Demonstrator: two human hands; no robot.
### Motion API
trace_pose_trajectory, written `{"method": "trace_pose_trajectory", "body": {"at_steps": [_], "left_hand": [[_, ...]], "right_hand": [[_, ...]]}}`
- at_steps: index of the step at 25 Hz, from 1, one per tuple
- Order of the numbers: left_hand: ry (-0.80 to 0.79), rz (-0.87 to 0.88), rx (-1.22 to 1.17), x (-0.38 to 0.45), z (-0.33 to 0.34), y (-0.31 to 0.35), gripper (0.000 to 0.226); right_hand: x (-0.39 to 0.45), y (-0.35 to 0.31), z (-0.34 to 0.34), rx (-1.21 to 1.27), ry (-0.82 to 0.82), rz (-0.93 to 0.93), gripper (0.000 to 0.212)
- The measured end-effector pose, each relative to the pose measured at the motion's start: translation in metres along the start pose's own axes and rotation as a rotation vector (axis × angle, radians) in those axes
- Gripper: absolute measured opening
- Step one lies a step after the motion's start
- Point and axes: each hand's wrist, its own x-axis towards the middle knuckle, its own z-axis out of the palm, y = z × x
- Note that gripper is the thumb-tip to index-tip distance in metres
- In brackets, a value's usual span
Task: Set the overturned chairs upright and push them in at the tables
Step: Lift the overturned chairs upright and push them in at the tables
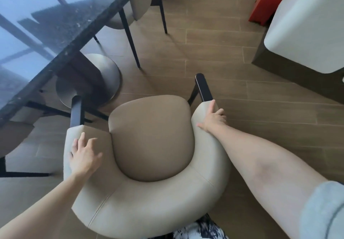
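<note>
Upright chair (150,145) facing dark table (61,39); left hand (84,157) resting loose, right hand (213,116) in clenched grip on armrest. Risk: black arm-ends striking table edge when pushed.

A white rounded counter (305,26) fills the corner at 2 o'clock, a red panel (264,2) just beside it at 1 o'clock. Wood-look plank floor (214,56) spreads through the middle. Black-and-white patterned cloth (201,228) shows at 6 o'clock.
</note>
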Motion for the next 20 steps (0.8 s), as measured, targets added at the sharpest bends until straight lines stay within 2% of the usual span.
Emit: {"method": "trace_pose_trajectory", "body": {"at_steps": [6, 10, 13, 16, 17, 20], "left_hand": [[0.006, -0.078, -0.032, 0.013, 0.003, -0.022, 0.076], [0.019, -0.108, -0.094, 0.025, -0.006, -0.033, 0.077], [0.019, -0.279, -0.235, 0.03, -0.006, -0.036, 0.089], [-0.076, -0.439, -0.382, 0.037, -0.005, -0.042, 0.114], [-0.114, -0.45, -0.376, 0.041, -0.005, -0.047, 0.118], [-0.17, -0.45, -0.408, 0.044, -0.009, -0.055, 0.114]], "right_hand": [[-0.002, 0.001, -0.005, -0.031, 0.007, -0.003, 0.119], [-0.001, 0.013, 0.005, 0.115, 0.191, -0.068, 0.114], [0.002, 0.016, 0.009, 0.244, 0.229, -0.039, 0.109], [0.005, 0.017, 0.009, 0.229, 0.155, -0.011, 0.127], [0.008, 0.018, 0.008, 0.212, 0.154, -0.015, 0.126], [0.01, 0.019, 0.009, 0.232, 0.162, -0.037, 0.101]]}}
